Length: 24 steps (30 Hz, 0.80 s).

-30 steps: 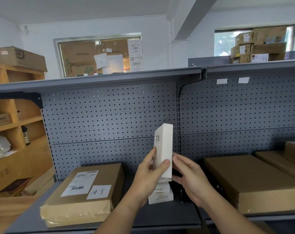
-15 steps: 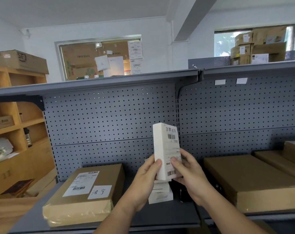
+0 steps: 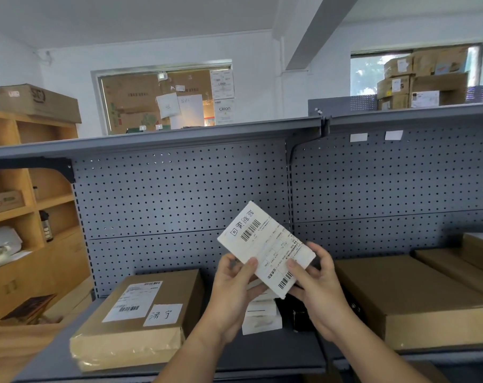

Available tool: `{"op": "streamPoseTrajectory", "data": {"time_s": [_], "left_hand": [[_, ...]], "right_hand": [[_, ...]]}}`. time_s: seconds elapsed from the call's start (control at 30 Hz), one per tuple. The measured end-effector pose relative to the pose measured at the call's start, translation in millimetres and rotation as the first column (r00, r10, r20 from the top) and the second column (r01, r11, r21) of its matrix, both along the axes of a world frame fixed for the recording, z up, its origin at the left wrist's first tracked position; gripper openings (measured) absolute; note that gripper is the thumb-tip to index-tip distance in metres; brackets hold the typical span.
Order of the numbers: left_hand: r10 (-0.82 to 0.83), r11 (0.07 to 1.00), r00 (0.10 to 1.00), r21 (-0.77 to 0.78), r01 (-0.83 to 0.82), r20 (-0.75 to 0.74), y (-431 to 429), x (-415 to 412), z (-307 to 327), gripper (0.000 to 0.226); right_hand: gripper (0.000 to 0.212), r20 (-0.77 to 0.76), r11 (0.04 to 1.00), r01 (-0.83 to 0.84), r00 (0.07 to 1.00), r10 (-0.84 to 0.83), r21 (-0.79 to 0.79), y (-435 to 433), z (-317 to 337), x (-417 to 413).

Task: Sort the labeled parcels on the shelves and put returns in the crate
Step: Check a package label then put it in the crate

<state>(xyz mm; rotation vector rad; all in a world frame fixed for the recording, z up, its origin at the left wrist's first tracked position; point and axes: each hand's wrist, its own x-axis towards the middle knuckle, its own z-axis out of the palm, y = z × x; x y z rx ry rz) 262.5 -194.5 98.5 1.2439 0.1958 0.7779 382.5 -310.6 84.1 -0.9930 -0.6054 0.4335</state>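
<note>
Parcel: white box (image 3: 265, 246), tilted, label toward you.
Your left hand (image 3: 232, 288): fingers pinching its lower edge.
Your right hand (image 3: 317, 288): fingers pinching its lower-right corner.

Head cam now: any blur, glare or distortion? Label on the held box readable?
Head view: white box sharp, barcodes clear, fine print too small; left hand and right hand crisp; window blown out; shelf edge bowed by wide-angle lens.

The small parcel (image 3: 265, 248) is white matt cardboard with a smooth paper label. The brown parcel (image 3: 135, 319) is plain cardboard under glossy clear tape. The shelf (image 3: 262, 355) is grey painted metal, its back panel (image 3: 179, 194) perforated. The side cabinet (image 3: 27, 258) looks like smooth wood.
</note>
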Motion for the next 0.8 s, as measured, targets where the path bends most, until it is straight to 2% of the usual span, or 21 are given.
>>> {"op": "streamPoseTrajectory", "data": {"time_s": [0.07, 0.2, 0.27, 0.33, 0.4, 0.47, 0.53, 0.67, 0.8], "left_hand": [[-0.011, 1.000, 1.000, -0.006, 0.011, -0.001, 4, -3, -3, 0.038], [0.084, 0.996, 0.996, 0.006, -0.084, 0.020, 28, -17, 8, 0.053], [0.083, 0.979, 0.995, 0.189, -0.072, -0.052, 41, -25, 20, 0.047], [0.055, 0.916, 0.980, 0.400, 0.027, -0.192, 47, -28, 33, 0.041], [0.023, 0.844, 0.946, 0.514, 0.156, -0.324, 46, -25, 41, 0.038], [-0.004, 0.791, 0.919, 0.560, 0.244, -0.394, 43, -17, 43, 0.037], [-0.020, 0.784, 0.922, 0.566, 0.254, -0.386, 39, -12, 40, 0.038], [-0.011, 0.876, 0.972, 0.466, 0.123, -0.236, 34, -13, 30, 0.042], [0.050, 0.962, 0.998, 0.271, -0.037, -0.043, 28, -12, 18, 0.039]], "right_hand": [[0.044, 0.048, 1.000, 0.000, 0.999, 0.001, -0.025, -3, 8, 4], [0.050, 0.182, 0.990, -0.018, 0.982, 0.043, -0.138, -17, 29, 23], [0.053, 0.289, 0.972, -0.042, 0.951, 0.110, -0.231, -25, 39, 33], [0.058, 0.394, 0.943, -0.045, 0.901, 0.181, -0.330, -28, 50, 40], [0.061, 0.486, 0.910, -0.028, 0.838, 0.248, -0.415, -29, 61, 41], [0.064, 0.555, 0.890, -0.004, 0.780, 0.288, -0.455, -26, 70, 38], [0.065, 0.585, 0.898, 0.026, 0.767, 0.264, -0.439, -22, 76, 34], [0.072, 0.599, 0.942, 0.138, 0.797, 0.077, -0.306, -24, 73, 35], [0.072, 0.453, 0.960, 0.102, 0.891, 0.028, -0.261, -25, 46, 27]]}}
